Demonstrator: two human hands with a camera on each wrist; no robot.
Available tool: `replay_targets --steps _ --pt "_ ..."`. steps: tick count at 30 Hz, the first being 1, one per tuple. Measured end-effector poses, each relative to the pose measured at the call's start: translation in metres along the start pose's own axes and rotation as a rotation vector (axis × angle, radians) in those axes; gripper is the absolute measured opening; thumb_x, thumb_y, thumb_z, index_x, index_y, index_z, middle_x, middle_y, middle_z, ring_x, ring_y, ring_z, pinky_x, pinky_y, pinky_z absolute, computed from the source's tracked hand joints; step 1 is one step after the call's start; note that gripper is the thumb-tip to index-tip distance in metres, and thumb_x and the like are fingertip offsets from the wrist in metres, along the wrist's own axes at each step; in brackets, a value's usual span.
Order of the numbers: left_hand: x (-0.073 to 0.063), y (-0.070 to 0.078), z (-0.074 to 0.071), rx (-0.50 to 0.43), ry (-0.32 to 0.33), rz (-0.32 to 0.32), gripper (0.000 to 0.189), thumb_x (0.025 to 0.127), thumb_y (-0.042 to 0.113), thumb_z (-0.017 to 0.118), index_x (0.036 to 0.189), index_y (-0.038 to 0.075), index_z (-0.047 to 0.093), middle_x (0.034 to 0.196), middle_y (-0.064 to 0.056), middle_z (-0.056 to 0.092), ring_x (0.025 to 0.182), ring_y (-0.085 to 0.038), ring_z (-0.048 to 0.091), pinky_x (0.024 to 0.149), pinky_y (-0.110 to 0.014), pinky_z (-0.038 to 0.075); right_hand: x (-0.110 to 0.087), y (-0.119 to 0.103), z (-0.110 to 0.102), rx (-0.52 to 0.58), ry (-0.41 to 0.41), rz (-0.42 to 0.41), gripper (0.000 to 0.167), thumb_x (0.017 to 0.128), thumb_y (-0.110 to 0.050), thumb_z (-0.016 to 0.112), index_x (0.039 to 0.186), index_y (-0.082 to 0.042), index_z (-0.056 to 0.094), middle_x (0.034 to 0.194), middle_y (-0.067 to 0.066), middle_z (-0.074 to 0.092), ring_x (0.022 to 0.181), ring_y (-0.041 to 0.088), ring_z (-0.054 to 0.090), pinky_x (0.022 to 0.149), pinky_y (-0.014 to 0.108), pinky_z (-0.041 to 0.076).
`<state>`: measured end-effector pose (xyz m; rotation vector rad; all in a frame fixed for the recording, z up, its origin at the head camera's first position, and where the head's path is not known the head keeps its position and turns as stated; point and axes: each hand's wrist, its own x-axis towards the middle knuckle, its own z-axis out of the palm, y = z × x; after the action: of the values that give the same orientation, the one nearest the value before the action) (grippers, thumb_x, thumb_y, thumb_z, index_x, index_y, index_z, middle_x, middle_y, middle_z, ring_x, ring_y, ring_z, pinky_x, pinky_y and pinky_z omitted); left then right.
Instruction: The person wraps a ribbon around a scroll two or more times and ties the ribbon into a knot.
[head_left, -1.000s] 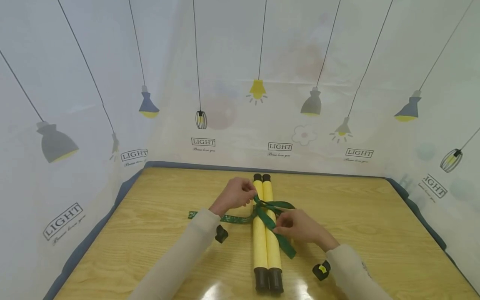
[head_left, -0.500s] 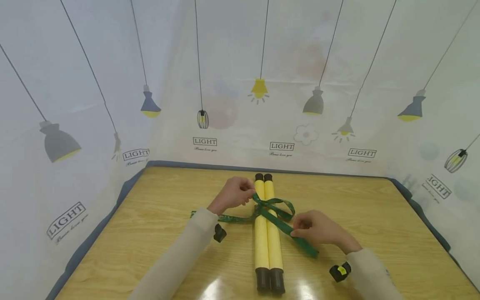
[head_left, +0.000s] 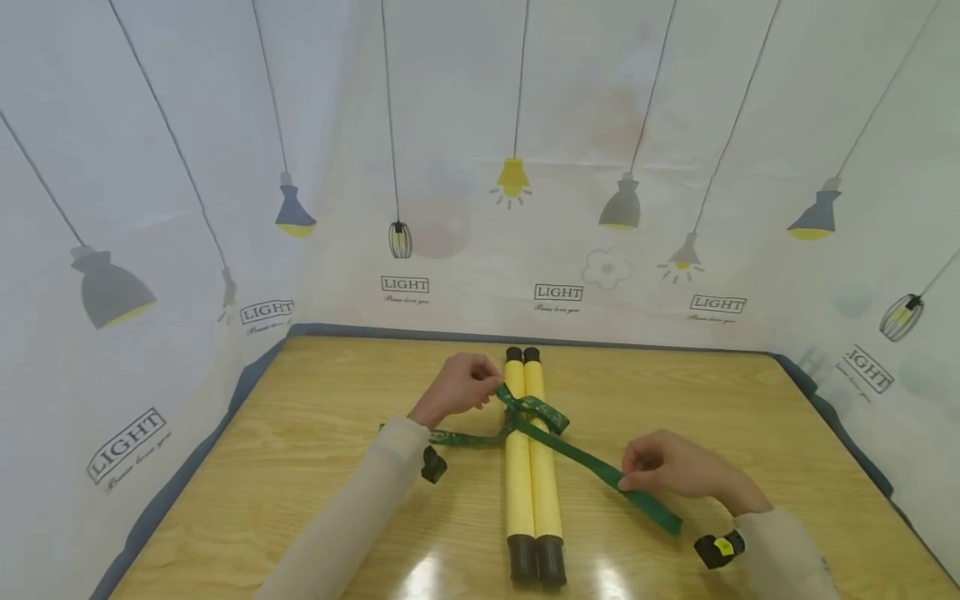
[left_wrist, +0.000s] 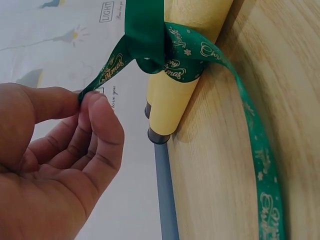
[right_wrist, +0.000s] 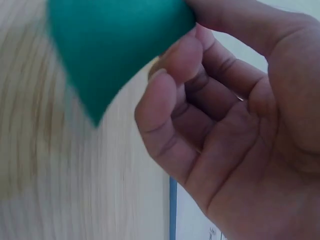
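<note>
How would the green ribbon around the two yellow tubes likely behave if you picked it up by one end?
The green ribbon is probably floppy: its loose tail lies limp, curving along the table. It likely weighs little, since each hand holds it with a fingertip pinch. It seems to knot readily, bunching tightly on the yellow tubes.

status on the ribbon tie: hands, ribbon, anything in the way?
Left hand pinches ribbon beside the knot. Right hand pinches the long tail, drawn out diagonally right. Ribbon knotted around both yellow tubes lying on table. Nothing in the way.
</note>
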<state>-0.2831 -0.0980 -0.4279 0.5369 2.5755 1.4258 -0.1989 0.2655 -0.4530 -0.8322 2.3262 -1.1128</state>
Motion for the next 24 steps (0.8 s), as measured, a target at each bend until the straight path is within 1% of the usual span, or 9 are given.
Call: replay_targets --steps 4,7,10,13,17,21,24 --pt "-0.001 -0.003 -0.002 -0.003 0.010 -0.014 0.013 0.102 0.018 0.064 0.105 0.007 0.071 0.097 -0.015 0.073 0.083 -0.033 0.071 0.076 -0.051 0.062 -0.009 0.002 -0.005 0.021 -0.022 0.009 0.014 0.100 -0.021 0.068 0.094 -0.008 0.069 0.067 -0.009 0.055 0.056 -0.001 0.049 0.051 0.021 0.045" --pt "-0.002 -0.004 -0.002 -0.003 0.017 -0.021 0.013 0.102 0.018 0.064 0.104 0.007 0.071 0.095 -0.012 0.073 0.079 -0.027 0.070 0.077 -0.052 0.062 -0.014 0.004 -0.009 0.040 -0.035 0.028 0.014 0.099 -0.020 0.068 0.094 -0.007 0.068 0.068 -0.008 0.055 0.056 0.000 0.049 0.051 0.020 0.044" --pt "-0.001 -0.006 -0.003 -0.004 0.020 -0.013 0.014 0.102 0.018 0.064 0.104 0.006 0.072 0.092 -0.010 0.072 0.075 -0.021 0.068 0.075 -0.051 0.062 -0.019 0.007 -0.012 0.060 -0.055 0.054 0.014 0.099 -0.018 0.068 0.094 -0.006 0.068 0.068 -0.007 0.055 0.056 0.000 0.049 0.051 0.019 0.043" --pt "0.000 -0.007 -0.003 -0.003 0.021 -0.005 0.014 0.102 0.017 0.063 0.104 0.006 0.072 0.091 -0.010 0.072 0.072 -0.018 0.067 0.074 -0.049 0.062 -0.024 0.009 -0.013 0.086 -0.082 0.076 0.014 0.099 -0.016 0.068 0.094 -0.003 0.068 0.069 -0.007 0.056 0.055 0.002 0.048 0.050 0.020 0.043" --pt "0.002 -0.010 -0.002 0.002 0.021 -0.008 0.014 0.102 0.018 0.063 0.103 0.007 0.072 0.093 -0.015 0.073 0.073 -0.021 0.068 0.073 -0.048 0.062 -0.030 0.012 -0.015 0.094 -0.112 0.099 0.016 0.098 -0.016 0.069 0.094 0.000 0.068 0.070 -0.007 0.056 0.054 0.003 0.047 0.049 0.021 0.043" --pt "0.002 -0.012 -0.003 -0.002 0.021 -0.009 0.015 0.102 0.018 0.063 0.103 0.006 0.072 0.097 -0.022 0.073 0.075 -0.025 0.069 0.072 -0.047 0.062 -0.035 0.015 -0.015 0.078 -0.119 0.110 0.016 0.097 -0.015 0.070 0.093 0.000 0.068 0.071 -0.008 0.057 0.055 0.002 0.048 0.049 0.021 0.043" --pt "0.003 -0.015 -0.002 -0.019 0.028 -0.017 0.015 0.102 0.017 0.064 0.103 0.005 0.072 0.097 -0.024 0.072 0.073 -0.024 0.069 0.071 -0.046 0.062 -0.037 0.016 -0.016 0.079 -0.118 0.108 0.016 0.097 -0.014 0.070 0.091 0.001 0.068 0.071 -0.008 0.057 0.055 0.002 0.048 0.049 0.020 0.042"
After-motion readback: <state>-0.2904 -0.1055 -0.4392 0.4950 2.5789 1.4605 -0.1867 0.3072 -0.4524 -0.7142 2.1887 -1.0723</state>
